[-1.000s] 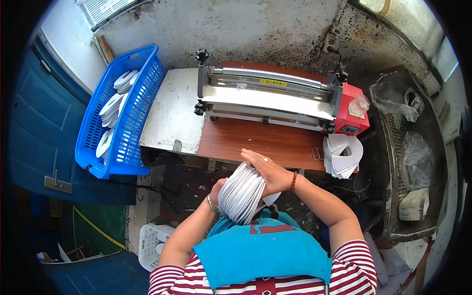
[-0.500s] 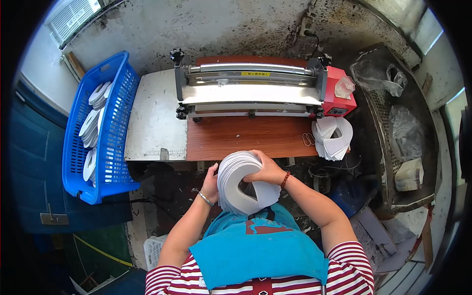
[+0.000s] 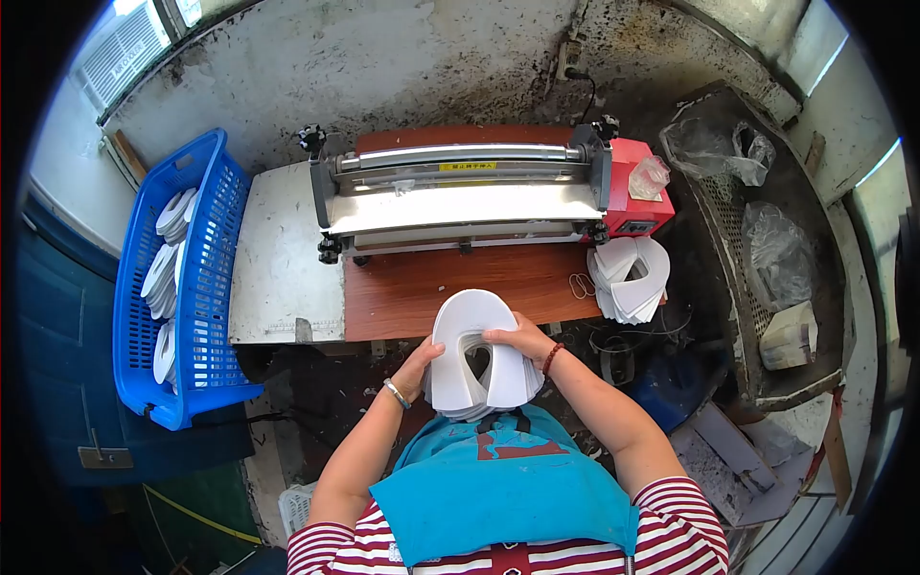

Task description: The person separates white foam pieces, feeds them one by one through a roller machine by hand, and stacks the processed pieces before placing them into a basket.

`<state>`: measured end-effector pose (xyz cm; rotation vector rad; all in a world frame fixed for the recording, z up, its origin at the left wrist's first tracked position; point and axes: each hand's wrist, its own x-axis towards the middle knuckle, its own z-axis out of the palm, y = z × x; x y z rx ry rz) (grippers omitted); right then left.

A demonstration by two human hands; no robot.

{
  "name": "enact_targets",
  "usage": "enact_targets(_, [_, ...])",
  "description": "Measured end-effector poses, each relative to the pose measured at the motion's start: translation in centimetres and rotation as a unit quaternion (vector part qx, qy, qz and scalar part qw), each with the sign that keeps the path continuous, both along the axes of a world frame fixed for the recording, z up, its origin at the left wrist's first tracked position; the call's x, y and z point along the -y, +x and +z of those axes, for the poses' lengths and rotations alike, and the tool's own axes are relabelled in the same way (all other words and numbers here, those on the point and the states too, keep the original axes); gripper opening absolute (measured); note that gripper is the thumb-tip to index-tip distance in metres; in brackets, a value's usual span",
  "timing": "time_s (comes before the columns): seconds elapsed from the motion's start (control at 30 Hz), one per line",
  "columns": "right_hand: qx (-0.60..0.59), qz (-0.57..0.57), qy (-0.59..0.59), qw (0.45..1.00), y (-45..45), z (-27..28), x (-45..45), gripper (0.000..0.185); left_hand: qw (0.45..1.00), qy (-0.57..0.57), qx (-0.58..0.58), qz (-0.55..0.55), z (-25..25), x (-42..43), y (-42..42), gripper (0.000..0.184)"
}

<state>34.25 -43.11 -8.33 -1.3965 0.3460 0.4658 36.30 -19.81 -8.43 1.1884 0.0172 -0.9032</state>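
A thick stack of white horseshoe-shaped sheets (image 3: 475, 311) is gripped between my two hands in front of my apron, its rounded end pointing away from me. My left hand (image 3: 416, 370) presses the left side, with the thumb over the edge. On the right side, my right hand (image 3: 524, 339) holds the stack, thumb reaching over the inner cutout and the other fingers partly hidden. Beyond the stack is a roller machine (image 3: 460, 206) on a brown tabletop (image 3: 450, 287). Another pile of similar white pieces (image 3: 632, 278) sits at the table's right end.
A blue basket (image 3: 206, 316) with more white pieces stands at the left, beside a white board (image 3: 278, 249). A red machine housing (image 3: 652, 216) adjoins the rollers. At the right is a dark bin (image 3: 714, 206) with clear plastic bags (image 3: 776, 249). A cord runs to the wall socket.
My hands have turned the stack from a slant to upright, open end toward me. The right hand has moved down to its right side. The camera view has shifted slightly.
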Motion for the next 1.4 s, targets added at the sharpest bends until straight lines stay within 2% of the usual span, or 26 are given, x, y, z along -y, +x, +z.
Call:
enact_targets(0.03, [0.003, 0.002, 0.004, 1.0, 0.4, 0.1, 0.5, 0.059, 1.0, 0.004, 0.003, 0.002, -0.3, 0.3, 0.5, 0.072])
enact_targets(0.1, [-0.018, 0.017, 0.002, 1.0, 1.1, 0.4, 1.8, 0.059, 0.997, 0.006, -0.079, 0.006, -0.4, 1.2, 1.5, 0.065])
enact_targets(0.13, [-0.009, 0.022, 0.013, 1.0, 1.5, 0.5, 2.2, 0.059, 0.997, -0.016, -0.068, 0.01, -0.3, 1.4, 1.8, 0.06])
enact_targets(0.27, [0.01, 0.035, 0.05, 0.998, 2.5, 0.4, 3.9, 0.062, 0.995, -0.076, -0.06, 0.015, 0.4, 2.4, 3.3, 0.06])
enact_targets(0.33, [-0.023, 0.035, 0.069, 0.997, 2.7, -0.1, 4.6, 0.065, 0.999, -0.023, -0.035, 0.006, -0.3, 3.0, 3.7, 0.066])
enact_targets(0.57, [-0.067, 0.018, 0.076, 0.995, 3.1, -1.2, 6.7, 0.059, 1.0, 0.019, 0.021, -0.003, -2.5, 5.0, 4.9, 0.061])
enact_targets(0.63, [-0.087, 0.015, 0.106, 0.99, 3.3, -1.1, 7.2, 0.063, 0.99, 0.064, 0.123, -0.005, -4.4, 5.5, 5.5, 0.062])
enact_targets(0.73, [-0.112, -0.013, 0.133, 0.985, 3.2, -1.8, 7.9, 0.06, 0.979, 0.131, 0.158, 0.008, -4.6, 6.5, 6.0, 0.06])
enact_targets(0.83, [-0.115, -0.023, 0.153, 0.981, 3.2, -2.6, 8.6, 0.058, 0.972, 0.145, 0.183, -0.005, -5.5, 6.9, 6.5, 0.063])
enact_targets(0.97, [-0.087, -0.031, 0.143, 0.985, 3.2, -2.5, 8.9, 0.059, 0.95, 0.215, 0.223, -0.027, -2.2, 7.3, 6.6, 0.07])
enact_targets(1.03, [-0.057, -0.039, 0.169, 0.983, 3.1, -2.5, 9.2, 0.059, 0.999, 0.037, 0.026, -0.022, -0.6, 6.5, 7.6, 0.077])
enact_targets(1.07, [-0.056, -0.039, 0.17, 0.983, 3.1, -2.2, 9.3, 0.059, 0.999, 0.004, -0.041, -0.024, 0.6, 6.0, 8.1, 0.08])
enact_targets(1.1, [-0.065, -0.04, 0.213, 0.974, 3.1, -1.7, 9.4, 0.061, 0.999, 0.004, -0.041, -0.024, 0.5, 5.7, 8.4, 0.08])
enact_targets(1.17, [-0.074, -0.04, 0.257, 0.963, 3.1, -1.6, 9.1, 0.062, 0.987, -0.036, -0.122, -0.094, 0.3, 5.5, 8.6, 0.077])
enact_targets(1.23, [-0.039, -0.038, 0.283, 0.957, 3.5, -1.8, 8.1, 0.066, 0.987, -0.003, -0.122, -0.1, 0.5, 5.7, 7.8, 0.083])
enact_targets(1.3, [-0.028, -0.039, 0.284, 0.958, 3.8, -1.7, 7.9, 0.067, 0.98, -0.052, -0.084, -0.173, 0.3, 5.4, 7.5, 0.088])
enact_targets(1.4, [-0.036, -0.011, 0.257, 0.966, 3.9, -2.2, 7.7, 0.068, 0.977, -0.11, -0.059, -0.171, 0.3, 5.4, 6.1, 0.089])
